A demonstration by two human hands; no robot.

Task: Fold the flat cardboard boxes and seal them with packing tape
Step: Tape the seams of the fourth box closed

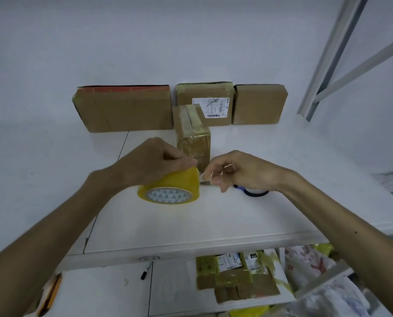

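- left hand point(154, 161) is clamped over the top of the yellow tape roll point(169, 187), fingers curled round it. Roll's tipped on its edge on the white table point(213, 220), core facing me
- right hand point(243, 172): thumb + forefinger pinched together on the tape end point(205, 177), a short clear strip just off the roll's right side. Other fingers loosely curled
- the bit that matters imo: the strip runs left-to-right between the hands, and the small box point(193, 136) stands right behind that gap, long axis running up and away from me, w/ a taped seam along its top
- box is about the same reach from both hands; can't tell if the left fingertips touch it
- guessing the next pull goes rightward w/ the right hand while the left anchors the roll, then up onto the box
- three boxes point(124, 108) lean on the back wall, look folded and taped already
- dark roll point(256, 192) lies under the right wrist, could snag the strip
- flat cardboard point(236, 280) is down below the table edge, plus a marker point(146, 271)
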